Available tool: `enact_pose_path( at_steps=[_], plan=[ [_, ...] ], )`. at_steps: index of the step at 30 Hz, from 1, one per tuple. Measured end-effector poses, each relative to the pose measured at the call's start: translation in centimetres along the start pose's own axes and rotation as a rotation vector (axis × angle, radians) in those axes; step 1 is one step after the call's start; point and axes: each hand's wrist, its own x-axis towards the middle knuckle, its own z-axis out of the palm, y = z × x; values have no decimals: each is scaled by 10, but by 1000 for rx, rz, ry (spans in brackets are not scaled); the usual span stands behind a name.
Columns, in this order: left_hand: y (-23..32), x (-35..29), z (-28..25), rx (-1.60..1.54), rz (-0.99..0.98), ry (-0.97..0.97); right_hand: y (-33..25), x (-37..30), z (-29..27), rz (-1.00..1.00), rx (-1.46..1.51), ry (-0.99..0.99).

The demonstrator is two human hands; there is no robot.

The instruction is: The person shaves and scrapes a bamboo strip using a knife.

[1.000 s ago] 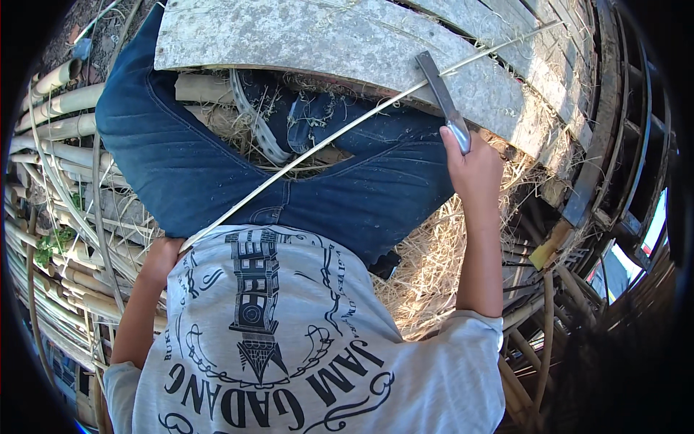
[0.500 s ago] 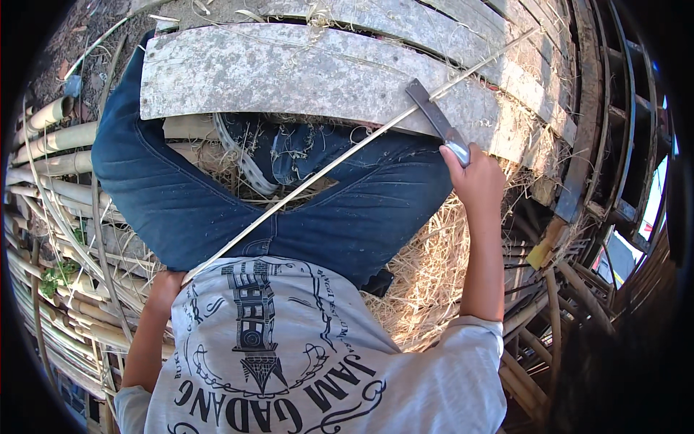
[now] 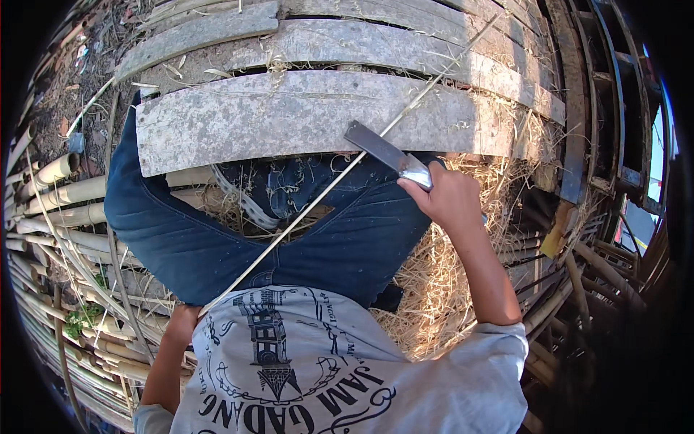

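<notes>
A long, thin, pale strip, apparently bamboo, runs slantwise from my left hip across my lap and over the wooden planks to the far right. My left hand is closed around its near end, partly hidden beside my shirt. In my right hand is a knife with a dark, broad, blunt-ended blade and a shiny metal handle. The blade crosses the strip at the near edge of the closest plank. My right fingers wrap the handle, thumb along its side.
Weathered planks with gaps and curled shavings lie beyond my crossed legs. Bamboo poles are stacked at the left. Pale shavings heap by my right leg. A wooden frame stands at the right.
My right hand has drawn the knife along the strip, nearer to my body and leftward. My left hand keeps its hold at the hip. The whole view has shifted a little.
</notes>
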Motion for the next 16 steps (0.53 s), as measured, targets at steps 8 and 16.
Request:
enact_pose_path(
  at_steps=[8,16],
  plan=[
    [-24,-5,14,36,21,39,24,16,-9,-129,-66,-10],
    [-38,-37,24,56,5,-19,57,22,-8,-101,-111,89]
  ],
)
